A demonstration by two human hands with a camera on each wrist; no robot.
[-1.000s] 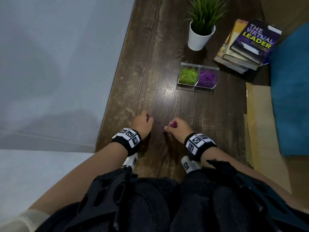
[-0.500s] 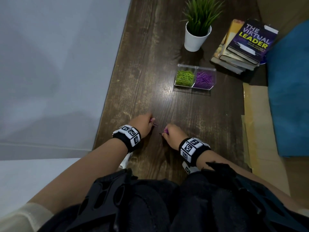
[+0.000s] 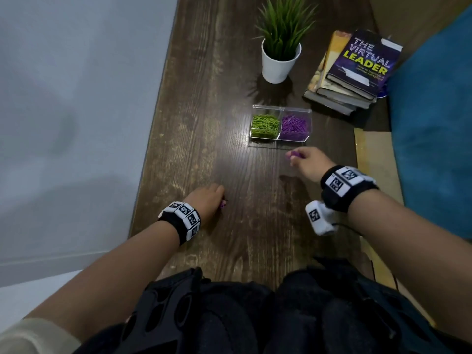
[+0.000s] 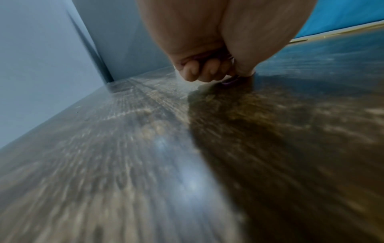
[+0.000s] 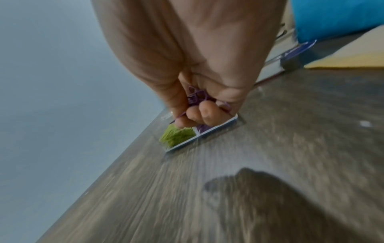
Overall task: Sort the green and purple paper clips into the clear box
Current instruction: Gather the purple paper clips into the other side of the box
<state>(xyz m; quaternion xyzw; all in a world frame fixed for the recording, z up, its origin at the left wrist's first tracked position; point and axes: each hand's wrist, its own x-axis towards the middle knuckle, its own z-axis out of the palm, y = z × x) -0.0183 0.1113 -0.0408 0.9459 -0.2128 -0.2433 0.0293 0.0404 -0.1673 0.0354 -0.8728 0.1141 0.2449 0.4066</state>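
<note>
The clear box (image 3: 281, 108) stands mid-table with green paper clips (image 3: 264, 124) in its left half and purple paper clips (image 3: 295, 125) in its right half. My right hand (image 3: 304, 162) hovers just in front of the box's right half, fingers curled round a bunch of purple clips (image 5: 196, 97). In the right wrist view the box (image 5: 216, 130) lies right under the fingertips (image 5: 204, 115). My left hand (image 3: 208, 200) rests low on the table near the front, curled fingers (image 4: 202, 74) pinching purple clips (image 4: 229, 81) against the wood.
A potted plant (image 3: 281, 56) in a white pot stands behind the box. A stack of books (image 3: 355, 70) lies at the back right. A brown envelope (image 3: 375, 164) and a blue cushion (image 3: 431, 129) border the table's right side. The table's left edge (image 3: 153, 139) drops off.
My right hand has lifted from beside the left hand and travelled forward and right to the box, carrying purple clips. The left hand has stayed on the table.
</note>
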